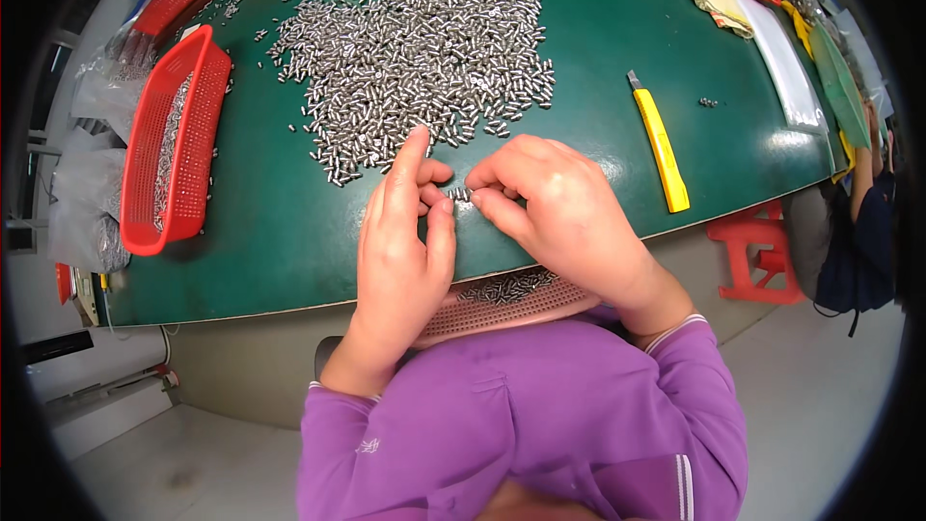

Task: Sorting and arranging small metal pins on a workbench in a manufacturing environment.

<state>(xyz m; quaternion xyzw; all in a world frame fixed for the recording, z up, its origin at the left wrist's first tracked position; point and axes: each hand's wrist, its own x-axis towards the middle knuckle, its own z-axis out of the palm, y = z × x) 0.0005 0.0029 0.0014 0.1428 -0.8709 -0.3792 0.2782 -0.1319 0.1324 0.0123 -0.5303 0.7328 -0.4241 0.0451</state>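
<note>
A short row of small shiny metal pins point(458, 194) lies side by side between my hands, just above the green table near its front edge. My right hand point(555, 198) pinches the row's right end between thumb and fingertips. At the left end, the thumb and bent fingers of my left hand point(400, 222) close on it, while its index finger stretches up toward the pile. Just beyond my hands spreads a large pile of loose metal pins point(424, 48). In front of my body, under my wrists, a pink perforated basket point(502, 316) holds more pins.
A red perforated basket point(140, 183) with metal pins stands at the left. A yellow utility knife point(661, 150), blade out, lies right of my right hand. Beyond it sits a small cluster of pins point(708, 102). A red stool point(757, 256) is beside the table; another person point(858, 222) is at far right.
</note>
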